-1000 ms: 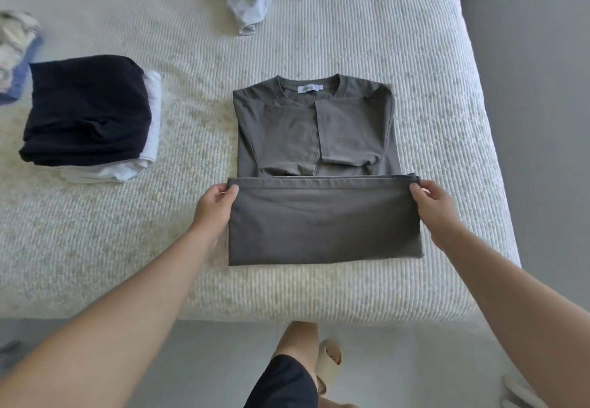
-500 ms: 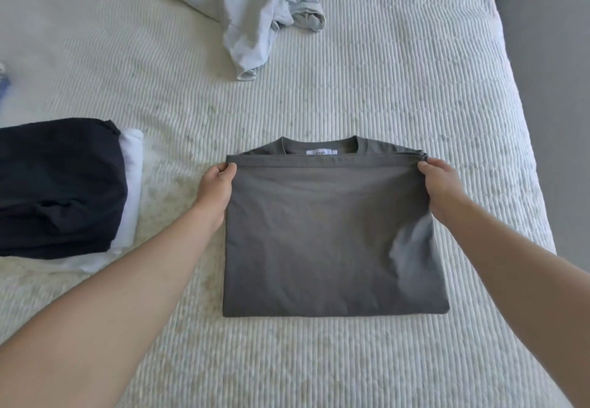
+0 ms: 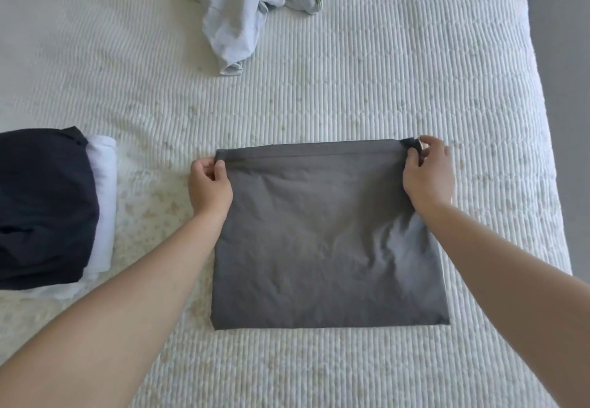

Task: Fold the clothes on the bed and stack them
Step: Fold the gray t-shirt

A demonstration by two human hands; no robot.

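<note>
A grey T-shirt (image 3: 322, 241) lies folded into a flat rectangle in the middle of the bed (image 3: 415, 82). Its hem edge lies along the far side and covers the collar. My left hand (image 3: 209, 185) pinches the far left corner of the hem. My right hand (image 3: 426, 173) pinches the far right corner. At the left edge sits a stack of folded clothes: a dark navy piece (image 3: 44, 209) on top of a white piece (image 3: 103, 203).
A crumpled pale blue garment (image 3: 242, 8) lies unfolded at the far side of the bed. The bed's right edge runs down the right of the frame, with grey floor (image 3: 571, 88) beyond it.
Both hands carried the lower half of the grey T-shirt up and over its top half, so the collar and label are now covered. The view moved closer over the bed.
</note>
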